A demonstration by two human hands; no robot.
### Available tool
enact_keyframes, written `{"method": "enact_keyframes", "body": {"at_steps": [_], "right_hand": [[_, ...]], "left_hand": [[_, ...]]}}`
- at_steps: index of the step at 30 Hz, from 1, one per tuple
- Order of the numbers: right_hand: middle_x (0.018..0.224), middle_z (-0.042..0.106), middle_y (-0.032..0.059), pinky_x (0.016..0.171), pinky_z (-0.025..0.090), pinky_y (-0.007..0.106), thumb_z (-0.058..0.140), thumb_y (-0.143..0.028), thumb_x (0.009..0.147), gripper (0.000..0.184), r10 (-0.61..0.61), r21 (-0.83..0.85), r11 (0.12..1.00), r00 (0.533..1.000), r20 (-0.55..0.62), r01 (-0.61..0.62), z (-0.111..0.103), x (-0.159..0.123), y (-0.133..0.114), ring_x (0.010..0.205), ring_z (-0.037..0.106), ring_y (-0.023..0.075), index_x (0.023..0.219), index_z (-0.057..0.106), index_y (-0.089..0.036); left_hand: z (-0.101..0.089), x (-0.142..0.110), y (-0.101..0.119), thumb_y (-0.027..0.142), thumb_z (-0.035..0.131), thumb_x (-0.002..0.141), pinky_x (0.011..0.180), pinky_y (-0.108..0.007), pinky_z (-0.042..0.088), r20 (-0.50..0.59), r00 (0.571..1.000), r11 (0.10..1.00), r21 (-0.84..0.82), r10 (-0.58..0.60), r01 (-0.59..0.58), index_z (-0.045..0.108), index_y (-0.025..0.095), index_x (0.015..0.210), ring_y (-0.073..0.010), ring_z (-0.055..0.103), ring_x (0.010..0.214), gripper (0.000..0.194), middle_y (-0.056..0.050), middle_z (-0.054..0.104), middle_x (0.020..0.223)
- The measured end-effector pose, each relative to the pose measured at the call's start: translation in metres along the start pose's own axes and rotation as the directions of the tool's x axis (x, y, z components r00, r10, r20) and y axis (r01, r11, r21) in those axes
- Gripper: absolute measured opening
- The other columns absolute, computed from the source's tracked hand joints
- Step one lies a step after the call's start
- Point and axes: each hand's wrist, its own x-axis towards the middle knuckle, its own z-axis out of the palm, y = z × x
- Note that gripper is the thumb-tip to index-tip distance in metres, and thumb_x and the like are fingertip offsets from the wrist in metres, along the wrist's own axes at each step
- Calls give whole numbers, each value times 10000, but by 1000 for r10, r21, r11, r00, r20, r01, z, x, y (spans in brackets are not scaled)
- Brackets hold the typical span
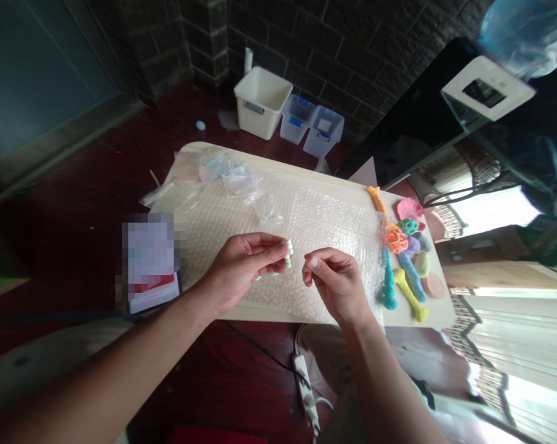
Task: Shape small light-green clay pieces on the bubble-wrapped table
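Observation:
My left hand (244, 265) is closed, thumb against fingers, on a small pale-green beaded piece (288, 254) that looks like soft modelling clay. A bit of the same green shows below the fingers. Just to the right, my right hand (331, 274) is pinched, thumb tip to fingertips; whatever it may hold is too small or hidden to make out. A short gap separates the hands. Both are above a sheet of bubble wrap (325, 222) on a pale table (440, 311). Clear plastic bags (235, 179) lie toward the table's far left.
Coloured clay-like shapes lie at the table's right end, among them a yellow bone-like piece (410, 296), a teal twist (388, 283) and an orange rose-like piece (395, 238). Beyond the table stand a white bin (262, 120) and two clear boxes. Below is a power strip (306, 388).

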Motion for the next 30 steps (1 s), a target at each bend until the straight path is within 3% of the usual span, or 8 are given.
{"method": "enact_keyframes", "body": {"at_steps": [7,12,17,24,30], "right_hand": [[726,772,-4,638,533,222,953,-286,740,187,15,7,1000,1000,0,-15,6,-2,3,634,655,94,886,845,-242],[687,754,-4,585,522,247,957,-283,723,189,27,14,1000,1000,-16,-27,6,-2,4,590,648,114,830,810,-231],[660,707,-15,530,445,244,945,-311,746,162,-37,-78,996,998,-47,33,6,-3,6,551,546,96,787,809,-233],[681,713,-6,633,538,319,909,-265,788,88,-81,-90,993,996,-25,79,13,-4,6,540,540,119,801,823,-256],[668,718,-4,650,542,333,909,-282,791,77,-87,-117,990,995,-45,81,11,-3,8,554,567,131,805,836,-260]], "left_hand": [[0,0,-2,292,953,719,751,-291,542,-22,1000,1000,-2,3,-3,788,157,935,-151,716,730,303,-48,779,830],[1,0,-2,264,973,677,756,-295,552,-20,1000,1000,-2,17,-17,788,152,931,-146,708,742,334,-44,781,862],[3,-1,-2,255,978,667,739,-277,542,-18,999,998,43,51,-50,797,152,923,-145,708,741,330,-48,788,843],[3,-1,-7,263,971,683,768,-282,556,6,997,994,79,82,-82,809,155,901,-154,722,769,292,-54,801,840],[2,-1,-6,256,968,685,805,-295,574,10,998,993,96,69,-69,811,149,929,-169,743,812,309,-72,815,889]]}}
